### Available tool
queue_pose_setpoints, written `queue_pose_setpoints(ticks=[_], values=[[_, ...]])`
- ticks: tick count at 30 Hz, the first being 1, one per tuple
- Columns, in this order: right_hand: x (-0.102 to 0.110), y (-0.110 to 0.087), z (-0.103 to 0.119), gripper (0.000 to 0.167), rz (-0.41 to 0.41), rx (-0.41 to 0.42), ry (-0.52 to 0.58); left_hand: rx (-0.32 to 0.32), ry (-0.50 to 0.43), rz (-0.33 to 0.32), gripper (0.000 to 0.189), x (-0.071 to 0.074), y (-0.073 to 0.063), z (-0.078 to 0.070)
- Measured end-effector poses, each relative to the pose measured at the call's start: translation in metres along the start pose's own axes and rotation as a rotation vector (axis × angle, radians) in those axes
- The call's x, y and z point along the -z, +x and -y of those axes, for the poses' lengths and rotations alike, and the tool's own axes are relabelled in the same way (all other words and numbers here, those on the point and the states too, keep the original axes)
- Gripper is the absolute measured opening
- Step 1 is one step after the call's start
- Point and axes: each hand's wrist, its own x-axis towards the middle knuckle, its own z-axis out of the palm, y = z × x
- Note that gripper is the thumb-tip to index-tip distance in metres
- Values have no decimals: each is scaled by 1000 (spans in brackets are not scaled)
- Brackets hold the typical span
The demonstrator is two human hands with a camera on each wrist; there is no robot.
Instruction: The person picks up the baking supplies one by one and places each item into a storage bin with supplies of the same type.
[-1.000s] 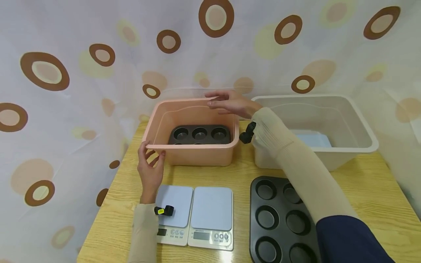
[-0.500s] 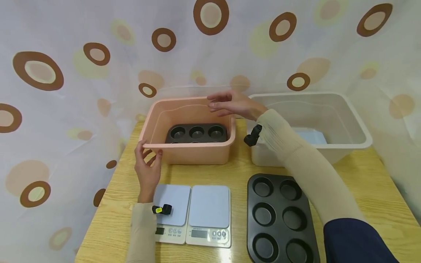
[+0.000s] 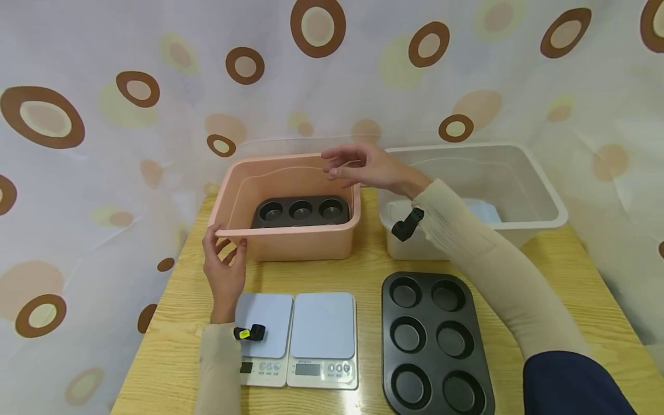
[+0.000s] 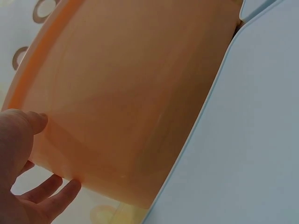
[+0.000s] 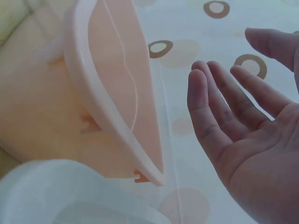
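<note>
Peach rectangular plastic tub [image 3: 290, 248] on the pale wooden table [image 3: 166, 357] (twelve o'clock: far side); inside, a dark-grey metal muffin tray [image 3: 301, 212]. At three, apart, a whitish rectangular plastic tub [image 3: 539, 178] containing a flat pale-blue object [image 3: 486, 212]. At six, two white rectangular scales [image 3: 323, 325], side by side. Between four and five, a black six-cup metal tin [image 3: 429, 325]. At twelve, behind both tubs, a white patterned cloth [image 3: 337, 98].

The head view is bright (white glare spots the table [image 3: 369, 323]), the left wrist view dim.
</note>
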Motion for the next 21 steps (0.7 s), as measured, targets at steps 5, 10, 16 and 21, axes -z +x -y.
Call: queue_pose_setpoints(ticks=[5, 10, 16, 21], values=[[0, -19, 0, 46, -41, 27, -59, 0, -18, 0, 64, -1, 0, -2], [1, -44, -4, 45, -72, 19, -156, 23, -16, -7, 61, -3, -5, -16], [7, -79, -11, 44, -105, 35, -231, 38, -19, 10, 62, -6, -4, -14], [9, -112, -24, 40, -70, 65, -259, 18, -9, 0, 64, -3, -1, -3]])
